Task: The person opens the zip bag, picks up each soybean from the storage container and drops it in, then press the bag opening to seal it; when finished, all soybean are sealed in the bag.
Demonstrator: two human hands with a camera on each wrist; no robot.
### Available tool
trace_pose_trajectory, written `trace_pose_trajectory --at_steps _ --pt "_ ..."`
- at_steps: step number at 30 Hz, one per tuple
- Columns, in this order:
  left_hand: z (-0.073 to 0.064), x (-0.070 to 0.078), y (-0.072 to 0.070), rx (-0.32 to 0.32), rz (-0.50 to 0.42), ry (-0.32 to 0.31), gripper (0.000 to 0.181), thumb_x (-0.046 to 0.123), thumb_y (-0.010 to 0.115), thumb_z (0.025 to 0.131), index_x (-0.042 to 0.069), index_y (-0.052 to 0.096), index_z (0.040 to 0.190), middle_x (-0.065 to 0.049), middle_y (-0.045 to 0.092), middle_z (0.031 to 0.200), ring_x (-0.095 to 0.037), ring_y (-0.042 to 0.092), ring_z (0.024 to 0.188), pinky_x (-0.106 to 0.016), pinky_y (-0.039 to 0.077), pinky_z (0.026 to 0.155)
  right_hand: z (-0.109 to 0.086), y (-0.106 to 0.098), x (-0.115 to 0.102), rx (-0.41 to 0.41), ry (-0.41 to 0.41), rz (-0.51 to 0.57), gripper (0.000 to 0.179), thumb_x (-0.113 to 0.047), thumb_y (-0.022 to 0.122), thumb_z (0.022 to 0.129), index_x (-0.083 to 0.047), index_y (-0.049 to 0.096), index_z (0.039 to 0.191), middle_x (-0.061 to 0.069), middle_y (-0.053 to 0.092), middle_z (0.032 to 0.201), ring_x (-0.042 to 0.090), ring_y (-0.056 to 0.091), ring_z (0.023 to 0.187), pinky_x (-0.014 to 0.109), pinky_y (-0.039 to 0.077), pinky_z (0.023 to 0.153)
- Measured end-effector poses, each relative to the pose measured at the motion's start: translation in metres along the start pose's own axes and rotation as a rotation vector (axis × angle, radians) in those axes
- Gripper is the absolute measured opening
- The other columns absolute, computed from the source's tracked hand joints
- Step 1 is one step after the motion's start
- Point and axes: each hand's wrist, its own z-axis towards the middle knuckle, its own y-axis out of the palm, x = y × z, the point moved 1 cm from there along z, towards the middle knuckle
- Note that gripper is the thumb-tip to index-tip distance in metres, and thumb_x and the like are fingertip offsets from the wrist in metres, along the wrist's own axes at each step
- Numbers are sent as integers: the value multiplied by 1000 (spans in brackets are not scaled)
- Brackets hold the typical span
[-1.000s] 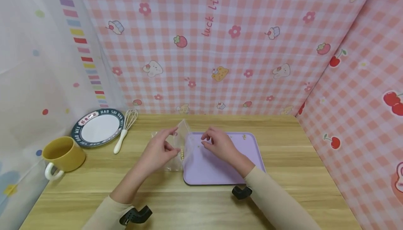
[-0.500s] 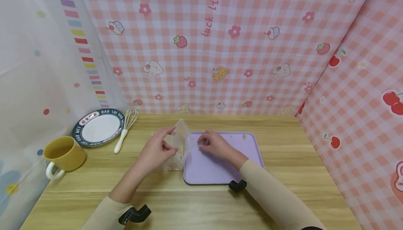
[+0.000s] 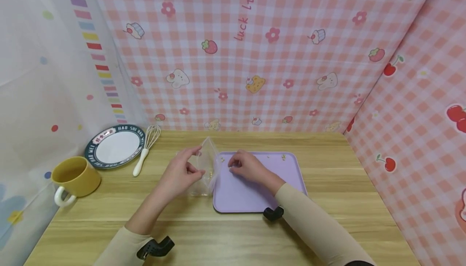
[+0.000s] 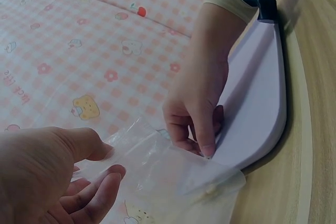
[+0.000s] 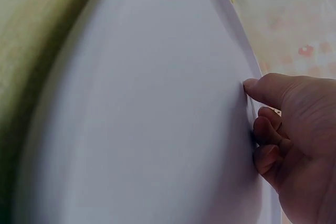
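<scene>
My left hand [image 3: 182, 173] pinches a clear plastic bag [image 3: 208, 158] near its upper edge, left of the lilac tray [image 3: 251, 201]. A few small yellow, bean-like pieces [image 3: 210, 175] lie low in the bag. My right hand [image 3: 247, 167] reaches down onto the tray's left part, fingers curled. In the left wrist view its thumb and fingertips [image 4: 207, 150] come together at the tray surface, with a tiny pale piece [image 4: 207, 157] showing at the thumb tip. The right wrist view shows the thumb [image 5: 268, 88] extended and the other fingers bent against the tray.
More yellow pieces [image 3: 284, 157] lie near the tray's back right, and a couple sit at its back left corner. To the left are a white whisk [image 3: 142, 160], a plate with a dark green rim [image 3: 91, 156] and a yellow mug [image 3: 81, 181]. Patterned cloth walls surround the wooden table.
The right hand has come down and a little left to the tray, where a yellow piece lay, and stayed there. The left hand holds the bag almost still.
</scene>
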Motion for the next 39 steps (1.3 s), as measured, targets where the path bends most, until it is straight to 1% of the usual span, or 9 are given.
trace_pose_trajectory --at_steps 7,9,17,20,23,26,30,34,39 --pt "1 0 -1 2 4 0 79 3 88 92 1 51 162 -18 61 145 -13 72 81 -27 63 69 1 0 2 5 9 8 3 -5 82 97 -3 81 98 3 66 97 13 62 90 30 55 83" --pt "1 0 -1 3 4 7 78 3 87 92 0 51 161 -18 62 145 -13 73 81 -27 63 69 1 1 2 1 9 3 4 -6 82 97 -2 80 96 2 65 95 12 60 89 29 55 82" --pt "1 -1 0 -3 -9 8 78 2 87 92 0 51 162 -19 61 145 -13 73 82 -27 63 70 -2 -3 -3 16 21 -27 6 -6 81 96 -10 78 93 -2 62 91 11 58 84 28 53 76" --pt "1 -1 1 -2 -11 11 78 1 87 92 -1 51 161 -20 61 144 -13 73 81 -27 64 71 -4 -9 -8 68 37 42 4 -9 81 98 -10 78 97 -1 62 92 12 58 83 27 52 72" --pt "1 -2 1 0 -18 15 78 0 87 92 -1 51 161 -20 61 144 -14 73 81 -27 64 71 -4 -17 -16 155 24 134 4 -10 81 100 -7 77 100 1 62 94 13 57 81 27 49 69" --pt "1 -3 1 2 -25 19 77 -1 86 91 -1 52 160 -20 62 145 -14 73 81 -27 64 71 -4 -25 -24 233 -24 204 3 -5 80 98 -6 79 101 3 62 94 14 57 79 26 48 67" --pt "1 -3 2 3 -30 21 77 -1 86 92 -1 52 160 -20 62 144 -14 73 81 -26 64 71 -3 -33 -37 311 -91 241 6 1 80 96 -5 80 99 5 62 92 14 55 75 25 47 64" --pt "1 -1 1 -2 -34 15 77 -1 86 92 0 52 161 -20 61 145 -14 73 81 -26 64 71 -3 -37 -50 358 -126 262 5 0 81 97 -5 79 99 4 63 94 13 54 72 24 44 61" --pt "1 0 1 -7 -38 9 77 -3 86 92 0 52 161 -20 62 144 -14 73 82 -27 63 72 -2 -38 -70 377 -173 285 3 0 80 97 -1 79 100 9 65 95 15 53 71 23 44 61"
